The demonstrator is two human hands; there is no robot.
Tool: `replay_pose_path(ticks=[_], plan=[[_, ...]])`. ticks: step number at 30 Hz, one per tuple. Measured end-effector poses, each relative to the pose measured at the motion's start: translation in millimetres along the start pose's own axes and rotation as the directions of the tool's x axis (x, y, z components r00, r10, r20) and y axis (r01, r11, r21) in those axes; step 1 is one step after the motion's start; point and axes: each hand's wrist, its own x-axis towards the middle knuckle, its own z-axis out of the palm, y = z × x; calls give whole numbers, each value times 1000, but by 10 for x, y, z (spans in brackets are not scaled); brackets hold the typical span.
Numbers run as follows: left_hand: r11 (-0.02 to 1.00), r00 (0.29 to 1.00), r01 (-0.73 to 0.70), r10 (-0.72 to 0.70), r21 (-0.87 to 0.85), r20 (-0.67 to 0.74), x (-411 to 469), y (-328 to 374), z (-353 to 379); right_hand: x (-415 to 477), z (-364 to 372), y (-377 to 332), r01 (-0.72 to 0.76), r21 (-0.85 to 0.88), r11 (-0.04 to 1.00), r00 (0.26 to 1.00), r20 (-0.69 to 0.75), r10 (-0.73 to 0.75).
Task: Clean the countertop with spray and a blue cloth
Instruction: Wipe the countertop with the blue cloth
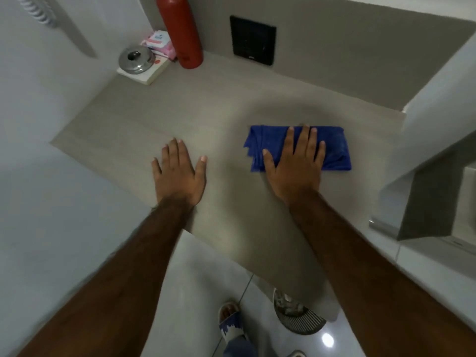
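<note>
right hand: flat, fingers straight, pressing folded blue cloth | left hand: flat on tabletop (fingers spread), holding nothing | red bottle: upright at back

A grey-brown wall stood at the back, and a black square panel was set in it. The wall at the left was white. The floor had glossy pale tiles, and a bright spot of light was reflected on them.
</note>
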Motion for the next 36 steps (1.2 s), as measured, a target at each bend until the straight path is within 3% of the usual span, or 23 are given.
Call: replay_pose_path(ticks=[5, 11, 19, 28, 32, 34, 36], plan=[[967, 966, -255, 254, 17, 50, 420, -527, -108, 551, 56, -221, 34, -43, 998, 999, 1, -34], [995, 995, -98, 98, 30, -6, 1007, -996, -171, 1007, 153, -492, -25, -72, 997, 999, -43, 22], [993, 993, -117, 116, 13, 5, 1062, -971, -186, 1688, 204, -1352, -91, -64, 994, 996, 2, 91], [992, 991, -128, 128, -11, -31, 1096, -981, -119, 1849, 349, -2122, -37, -48, 998, 999, 28, 38], [961, 990, -112, 85, -253, -116, 1077, -1008, -194, 1348, 363, -2378, 61, -6, 998, 998, 33, -61], [883, 984, -115, 39, -455, -174, 1057, -1038, -220, 1049, 333, -2435, 101, 10, 995, 992, 81, -101], [826, 980, -142, 39, -545, -196, 1022, -1058, -249, 767, 272, -2444, 158, 46, 986, 977, 140, -163]])
